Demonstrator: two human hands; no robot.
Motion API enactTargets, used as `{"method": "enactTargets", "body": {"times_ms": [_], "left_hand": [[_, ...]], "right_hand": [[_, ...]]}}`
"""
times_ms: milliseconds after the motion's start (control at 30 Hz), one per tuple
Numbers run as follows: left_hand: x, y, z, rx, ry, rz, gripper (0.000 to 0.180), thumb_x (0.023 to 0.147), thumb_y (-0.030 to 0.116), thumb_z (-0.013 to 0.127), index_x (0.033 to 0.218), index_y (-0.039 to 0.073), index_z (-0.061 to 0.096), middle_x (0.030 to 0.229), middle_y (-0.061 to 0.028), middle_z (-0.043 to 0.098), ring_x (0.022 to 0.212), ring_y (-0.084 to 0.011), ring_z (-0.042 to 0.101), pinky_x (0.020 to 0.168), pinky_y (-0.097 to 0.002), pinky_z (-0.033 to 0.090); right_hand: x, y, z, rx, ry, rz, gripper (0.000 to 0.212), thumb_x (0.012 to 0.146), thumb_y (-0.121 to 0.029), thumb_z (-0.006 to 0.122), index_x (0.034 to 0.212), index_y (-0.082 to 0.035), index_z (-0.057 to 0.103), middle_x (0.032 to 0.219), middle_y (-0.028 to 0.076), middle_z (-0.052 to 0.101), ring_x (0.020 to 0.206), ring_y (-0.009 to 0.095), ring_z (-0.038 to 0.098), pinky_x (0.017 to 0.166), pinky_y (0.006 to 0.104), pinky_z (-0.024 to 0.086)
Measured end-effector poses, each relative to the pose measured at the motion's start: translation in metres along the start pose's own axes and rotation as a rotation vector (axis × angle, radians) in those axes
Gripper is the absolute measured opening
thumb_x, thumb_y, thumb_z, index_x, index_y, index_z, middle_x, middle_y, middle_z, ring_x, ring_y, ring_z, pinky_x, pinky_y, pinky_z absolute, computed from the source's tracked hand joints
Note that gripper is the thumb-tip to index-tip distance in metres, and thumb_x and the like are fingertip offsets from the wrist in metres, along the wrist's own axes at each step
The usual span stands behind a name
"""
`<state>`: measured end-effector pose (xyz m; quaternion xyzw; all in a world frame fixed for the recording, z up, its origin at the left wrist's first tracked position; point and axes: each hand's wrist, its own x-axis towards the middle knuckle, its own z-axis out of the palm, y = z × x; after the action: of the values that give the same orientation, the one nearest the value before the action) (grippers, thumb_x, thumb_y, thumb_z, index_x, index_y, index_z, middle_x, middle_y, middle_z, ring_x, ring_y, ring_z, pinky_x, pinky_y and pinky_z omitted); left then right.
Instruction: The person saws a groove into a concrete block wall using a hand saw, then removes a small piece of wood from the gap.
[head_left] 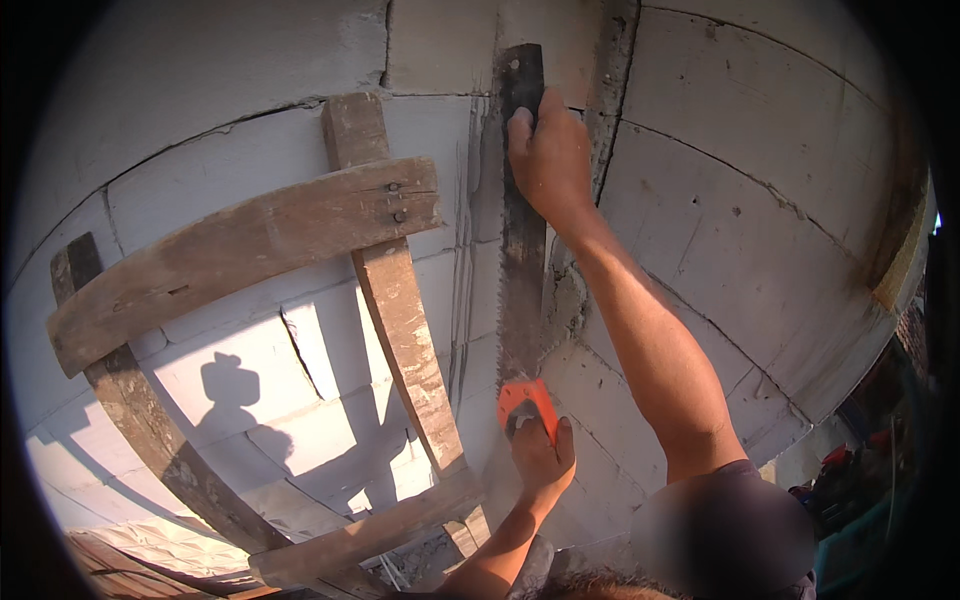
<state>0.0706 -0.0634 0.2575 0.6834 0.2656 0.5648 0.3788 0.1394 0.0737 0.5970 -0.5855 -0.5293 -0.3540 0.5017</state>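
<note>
A hand saw (522, 290) stands almost upright against the pale block wall, close to the inner corner. Its toothed edge faces left. My left hand (543, 462) is closed around the orange-and-black handle (535, 397) at the lower end. High above, my right hand (553, 160) grips the dark blade near its top end, thumb on the left, arm stretched upward. Several vertical scratches (463, 300) run down the blocks just left of the teeth. Where the blade meets the wall, I cannot tell how deep it sits.
Left of the saw, a rough wooden ladder-like frame (400, 310) leans by the wall, its upper crosspiece (250, 225) fixed with bolts or nails. Another block wall (740, 220) rises at the right. A person's shadow (235, 400) falls behind the frame. Blurred clutter (865, 475) lies at lower right.
</note>
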Motion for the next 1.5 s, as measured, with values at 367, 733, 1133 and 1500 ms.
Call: {"method": "enactTargets", "body": {"times_ms": [367,733,1133,1500], "left_hand": [[-0.085,-0.042,0.003,0.046,-0.187,0.126,0.027,0.095,0.020,0.066,0.078,0.000,0.060,0.066,-0.0158,0.057,0.065,-0.0376,0.058,0.065,-0.0455,0.047],[0.116,0.098,0.001,-0.142,0.011,0.115,0.030,0.094,0.017,0.063,0.071,-0.001,0.056,0.060,-0.0157,0.056,0.055,-0.0303,0.056,0.057,-0.0412,0.044],[-0.152,-0.081,-0.005,0.171,-0.178,0.065,0.023,0.095,0.021,0.065,0.085,0.001,0.061,0.075,-0.0206,0.063,0.074,-0.0393,0.066,0.074,-0.0474,0.052],[0.100,0.109,-0.012,-0.266,-0.042,0.197,0.032,0.096,0.015,0.064,0.069,0.000,0.055,0.056,-0.0126,0.051,0.048,-0.0278,0.049,0.049,-0.0404,0.037]], "right_hand": [[-0.109,0.019,-0.032,0.081,-0.244,0.221,0.018,0.100,-0.011,0.057,0.096,0.004,0.049,0.063,0.026,0.060,0.060,0.046,0.062,0.057,0.0530,0.046],[0.146,-0.028,-0.044,-0.225,0.150,-0.066,0.030,0.094,-0.022,0.054,0.101,0.006,0.064,0.100,0.031,0.068,0.098,0.051,0.064,0.086,0.0550,0.051],[-0.216,0.050,-0.008,-0.021,-0.345,0.305,0.018,0.099,-0.013,0.056,0.098,0.003,0.048,0.064,0.027,0.061,0.062,0.050,0.062,0.060,0.0541,0.048],[0.152,-0.004,-0.060,-0.187,0.173,-0.212,0.023,0.094,-0.016,0.056,0.092,0.006,0.061,0.091,0.033,0.068,0.094,0.048,0.068,0.081,0.0550,0.054]]}}
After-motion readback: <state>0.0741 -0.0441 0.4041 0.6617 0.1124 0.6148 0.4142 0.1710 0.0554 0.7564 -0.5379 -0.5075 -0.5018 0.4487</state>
